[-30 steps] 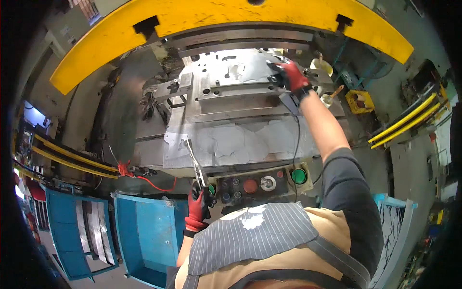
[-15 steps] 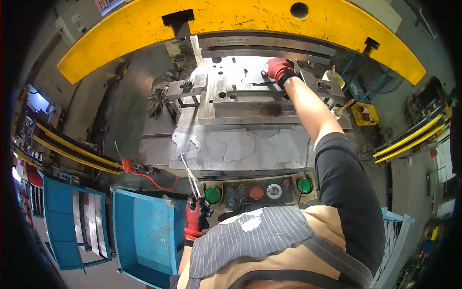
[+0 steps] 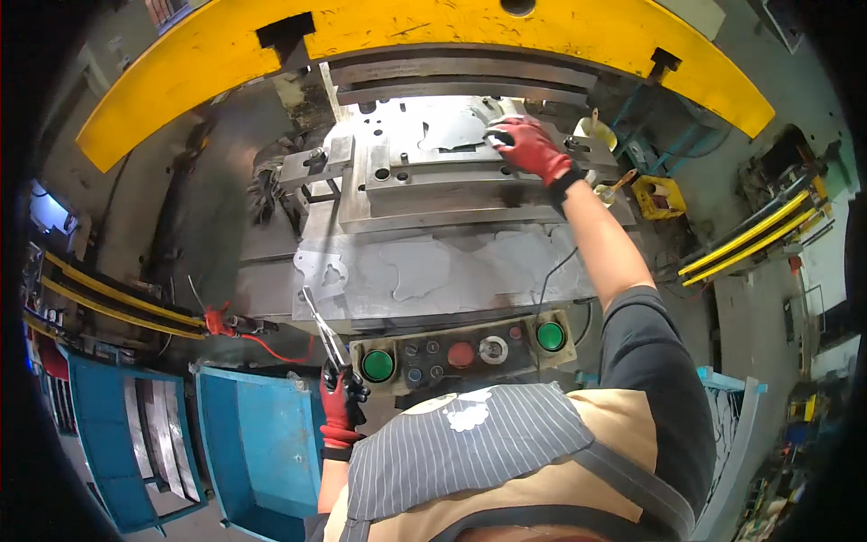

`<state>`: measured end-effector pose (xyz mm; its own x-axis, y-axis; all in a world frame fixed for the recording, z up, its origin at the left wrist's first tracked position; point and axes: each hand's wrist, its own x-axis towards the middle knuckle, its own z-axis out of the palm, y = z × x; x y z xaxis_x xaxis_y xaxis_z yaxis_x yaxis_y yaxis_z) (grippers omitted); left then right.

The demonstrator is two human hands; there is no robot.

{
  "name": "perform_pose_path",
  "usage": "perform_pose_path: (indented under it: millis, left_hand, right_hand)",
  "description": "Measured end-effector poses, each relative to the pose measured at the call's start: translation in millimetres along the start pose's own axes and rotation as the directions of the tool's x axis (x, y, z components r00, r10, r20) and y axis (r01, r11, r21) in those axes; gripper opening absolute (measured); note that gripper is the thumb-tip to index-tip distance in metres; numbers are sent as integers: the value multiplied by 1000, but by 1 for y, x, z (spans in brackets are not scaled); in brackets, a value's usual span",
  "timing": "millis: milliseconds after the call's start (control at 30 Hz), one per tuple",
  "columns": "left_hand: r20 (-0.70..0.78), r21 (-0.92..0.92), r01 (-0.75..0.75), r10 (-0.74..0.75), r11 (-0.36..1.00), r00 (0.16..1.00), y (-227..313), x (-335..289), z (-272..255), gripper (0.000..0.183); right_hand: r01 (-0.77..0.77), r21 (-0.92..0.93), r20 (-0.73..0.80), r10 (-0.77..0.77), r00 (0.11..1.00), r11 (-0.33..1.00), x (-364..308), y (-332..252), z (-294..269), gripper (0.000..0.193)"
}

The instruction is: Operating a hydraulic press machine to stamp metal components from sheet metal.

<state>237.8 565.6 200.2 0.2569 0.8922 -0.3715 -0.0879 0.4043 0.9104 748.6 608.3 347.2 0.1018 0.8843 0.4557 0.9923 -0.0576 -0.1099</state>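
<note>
My left hand point(image 3: 341, 402), in a red and black glove, is closed around a pair of long metal tongs point(image 3: 327, 336) beside the control panel. The tongs' tips point away over the table edge, close to a flat metal piece with cut-outs point(image 3: 321, 273). My right hand point(image 3: 535, 152), also gloved, is over the right side of the steel die point(image 3: 433, 200), fingers partly bent and apart, with nothing visible in them. Just left of its fingertips, a flat grey sheet-metal part point(image 3: 452, 132) lies on the die. Whether the fingertips touch it is hard to tell.
A yellow press beam point(image 3: 406, 34) spans the far side above the die. Thin metal blanks point(image 3: 415, 269) lie on the near table. The control panel point(image 3: 461, 355) has green and red buttons. Blue bins point(image 3: 257, 434) stand at left; a yellow basket point(image 3: 659, 197) sits at right.
My right hand has come off the sheet-metal part's right edge and drawn slightly back toward me. My left hand still holds the tongs. The whole view has shifted, so the scene sits further left.
</note>
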Motion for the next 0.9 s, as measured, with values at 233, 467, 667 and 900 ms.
perform_pose_path:
  millis: [233,467,667,900]
  left_hand:
    - [164,65,-135,123,989,979,-61,44,-8,33]
    - [198,19,-196,188,980,962,-98,39,-22,28]
    - [153,-95,-33,47,995,987,-27,-9,6,20]
    - [125,30,-240,235,970,964,-78,27,-13,14]
  right_hand:
    - [-62,-257,245,127,961,964,38,-39,27,33]
    - [-290,-173,271,329,905,941,42,-32,7,46]
    - [-276,-272,293,353,888,922,44,-22,40,41]
    - [-268,-313,218,343,914,911,56,-22,32,40]
